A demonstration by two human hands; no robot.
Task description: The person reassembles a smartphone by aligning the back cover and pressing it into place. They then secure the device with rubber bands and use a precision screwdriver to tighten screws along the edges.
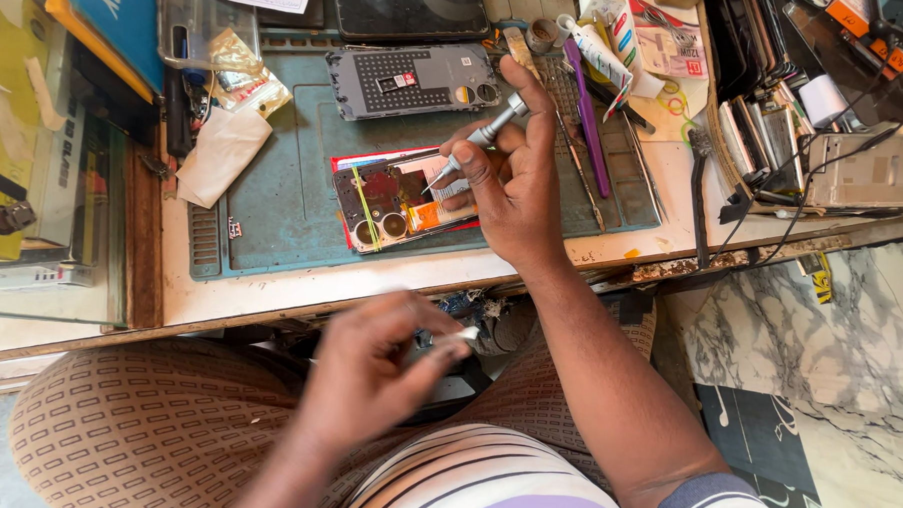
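**At the bench edge: screwdriver on the opened phone**

Nearest you, over your lap, your left hand [373,366] is blurred; its fingertips seem pinched on something small and pale, too smeared to name. It sits below the table edge, well apart from the work.

Farther out, your right hand [514,181] pinches a slim metal screwdriver [475,145] between thumb and fingers, index finger on its cap, likely to steady it. The tip slants down onto the opened phone [398,202], which lies flat on the teal work mat [274,193] with its insides facing you.

Beyond it rests a grey back cover [413,80], with a purple pry tool [586,119] just beside your knuckles.
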